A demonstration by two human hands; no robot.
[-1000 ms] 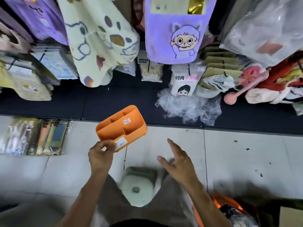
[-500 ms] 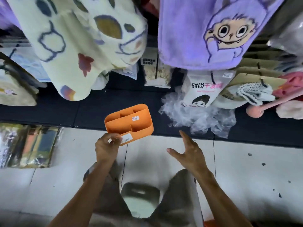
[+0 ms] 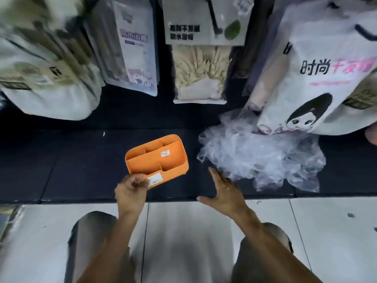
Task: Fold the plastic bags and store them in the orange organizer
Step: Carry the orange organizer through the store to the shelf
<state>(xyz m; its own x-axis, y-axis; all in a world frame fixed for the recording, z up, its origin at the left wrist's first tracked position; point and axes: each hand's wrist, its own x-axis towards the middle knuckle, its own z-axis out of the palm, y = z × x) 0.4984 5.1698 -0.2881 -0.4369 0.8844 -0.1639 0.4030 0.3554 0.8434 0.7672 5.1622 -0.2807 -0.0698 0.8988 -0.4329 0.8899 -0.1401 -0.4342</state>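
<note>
Orange organizer [image 3: 157, 160]: plastic, divided into several open compartments, tilted with its opening toward the camera. It sits over the black mat [image 3: 81, 160], left of the bag heap. Whether its far end touches the mat, I cannot tell. One small white sticker shows on an inner divider, a larger white label on the near outer wall.

Left hand [image 3: 131, 189]: fingers curled round the near lower corner of the organizer, thumb pressed beside the larger label. Firm grip.

Right hand [image 3: 224, 193]: fingers straight and spread, thumb out to the left, holding nothing. Fingertips point toward the bag heap and stop just short of its near edge (no contact visible).

Plastic bags [image 3: 261, 156]: clear, thin, crumpled into one loose heap on the mat, right of the organizer and apart from it. None folded, none in the organizer. The heap's far edge lies under a hanging white package.

White package [image 3: 318, 78]: printed with black and pink characters and a cartoon girl's face, hanging above the heap.

Other hanging goods: a clear pack with a purple label [image 3: 134, 48], a clear pack of pale fabric under a card header [image 3: 201, 74], blurred pale bundles at far left [image 3: 44, 68].

Floor [image 3: 187, 231]: pale tiles nearer than the mat, with both knees in grey cloth at the bottom edge.
</note>
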